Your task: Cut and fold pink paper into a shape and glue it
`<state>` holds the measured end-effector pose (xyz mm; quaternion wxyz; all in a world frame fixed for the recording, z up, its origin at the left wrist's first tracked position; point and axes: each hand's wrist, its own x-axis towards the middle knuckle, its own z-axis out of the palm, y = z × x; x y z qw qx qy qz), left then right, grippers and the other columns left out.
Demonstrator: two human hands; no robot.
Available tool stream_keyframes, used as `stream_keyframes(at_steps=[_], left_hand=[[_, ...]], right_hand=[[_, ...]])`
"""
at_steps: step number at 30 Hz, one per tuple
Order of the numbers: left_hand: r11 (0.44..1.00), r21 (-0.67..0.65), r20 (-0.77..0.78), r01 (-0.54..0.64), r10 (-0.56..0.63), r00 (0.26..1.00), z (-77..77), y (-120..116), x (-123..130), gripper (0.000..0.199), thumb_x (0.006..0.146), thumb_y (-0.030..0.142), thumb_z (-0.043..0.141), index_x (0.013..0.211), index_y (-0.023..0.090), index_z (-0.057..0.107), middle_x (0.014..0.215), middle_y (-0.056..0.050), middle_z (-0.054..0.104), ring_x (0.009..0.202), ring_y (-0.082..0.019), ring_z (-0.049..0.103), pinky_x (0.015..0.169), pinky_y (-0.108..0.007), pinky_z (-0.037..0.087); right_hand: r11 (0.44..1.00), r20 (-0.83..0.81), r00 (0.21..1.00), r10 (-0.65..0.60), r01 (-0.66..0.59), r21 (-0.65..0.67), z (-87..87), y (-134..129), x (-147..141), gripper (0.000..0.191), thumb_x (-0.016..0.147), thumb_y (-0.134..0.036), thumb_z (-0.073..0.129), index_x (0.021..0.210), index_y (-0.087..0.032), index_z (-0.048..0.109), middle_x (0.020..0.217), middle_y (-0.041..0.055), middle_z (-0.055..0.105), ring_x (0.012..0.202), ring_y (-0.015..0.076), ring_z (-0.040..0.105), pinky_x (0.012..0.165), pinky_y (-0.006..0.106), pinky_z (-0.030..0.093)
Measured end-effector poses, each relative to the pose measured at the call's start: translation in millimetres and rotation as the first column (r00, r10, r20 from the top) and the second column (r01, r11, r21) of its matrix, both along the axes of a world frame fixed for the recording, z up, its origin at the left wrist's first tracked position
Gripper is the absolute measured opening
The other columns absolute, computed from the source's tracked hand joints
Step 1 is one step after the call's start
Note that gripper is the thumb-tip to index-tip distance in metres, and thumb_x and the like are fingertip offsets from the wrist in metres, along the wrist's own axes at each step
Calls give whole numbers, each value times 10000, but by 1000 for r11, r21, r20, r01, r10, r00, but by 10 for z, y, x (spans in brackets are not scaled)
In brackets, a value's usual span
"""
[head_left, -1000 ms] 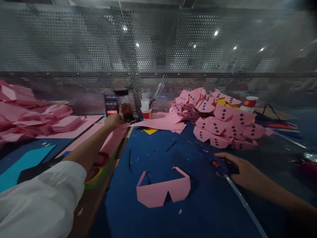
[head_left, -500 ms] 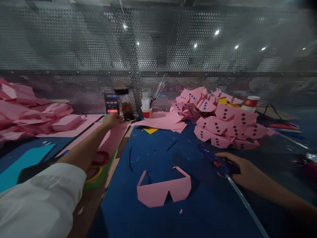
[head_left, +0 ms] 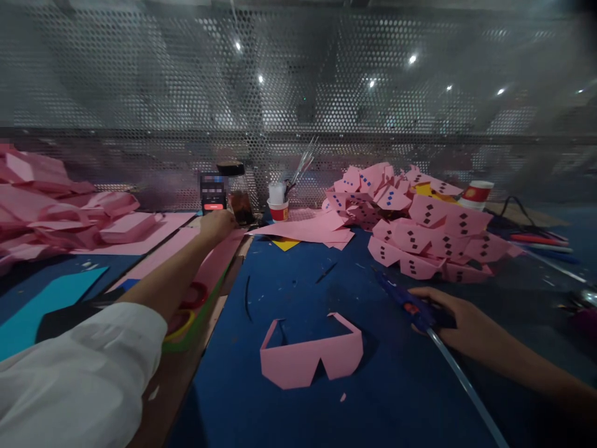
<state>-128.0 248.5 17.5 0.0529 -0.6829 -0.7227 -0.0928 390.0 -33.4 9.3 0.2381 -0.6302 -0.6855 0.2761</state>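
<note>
My right hand [head_left: 445,317] is wrapped round a blue hot glue gun [head_left: 410,305], its nozzle pointing away toward the pink pile. A long clear glue stick [head_left: 466,386] trails from the gun's rear. At the far left of the mat my left hand [head_left: 218,225] is closed, fingers curled down between a phone [head_left: 213,196] and a dark-lidded glass jar [head_left: 240,202]. What its fingertips hold, if anything, is hidden. In front of me a pair of pink paper glasses [head_left: 310,361] stands on the blue table [head_left: 233,404], side arms folded back.
Pink paper glasses with dark diamonds [head_left: 438,239] are heaped at the right. Folded pink paper [head_left: 69,211] is piled at the left. A paper cup [head_left: 278,208] stands at the back before a perforated metal panel [head_left: 303,112]. Red and yellow rings [head_left: 181,323] lie under my left arm.
My left hand has shifted slightly to the right beside the jar. The whole view has moved a little. My right hand keeps its grip on the glue gun; the paper glasses stay put.
</note>
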Motion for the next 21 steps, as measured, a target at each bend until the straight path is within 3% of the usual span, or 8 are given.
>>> stream_keyframes(at_steps=[3, 11, 17, 21], left_hand=[[999, 42, -45, -31, 33, 998, -1, -20, 47, 348, 899, 425, 558, 962, 148, 758, 1066, -189, 749, 1059, -362, 677, 854, -390, 505], [997, 46, -35, -60, 62, 997, -21, 7, 52, 324, 840, 419, 578, 914, 175, 777, 1046, -176, 762, 1000, -370, 698, 770, -357, 502], [997, -24, 19, -80, 80, 997, 1, 21, 38, 371, 903, 513, 640, 993, 165, 730, 1044, -88, 743, 1005, -258, 690, 865, -408, 535], [993, -73, 67, -88, 93, 993, 17, -16, 60, 325, 930, 431, 663, 1119, 167, 685, 1133, -76, 698, 1049, -252, 671, 874, -414, 558]], right_hand=[[1000, 8, 1000, 1, -1, 11, 0, 6, 0, 500, 732, -290, 702, 1229, -246, 675, 1190, 61, 747, 1064, 300, 717, 914, 358, 579], [1000, 20, 1000, 3, -3, 21, 15, 0, -5, 495, 728, -289, 698, 1220, -235, 678, 1174, 70, 751, 1036, 304, 724, 915, 374, 576], [1000, 29, 1000, 3, -3, 23, 10, 7, 0, 504, 718, -272, 688, 1221, -242, 680, 1182, 65, 748, 1045, 298, 721, 928, 372, 572], [1000, 26, 1000, -11, 10, 17, 39, -3, -24, 489, 718, -282, 681, 1205, -237, 690, 1162, 64, 754, 1029, 300, 725, 918, 375, 574]])
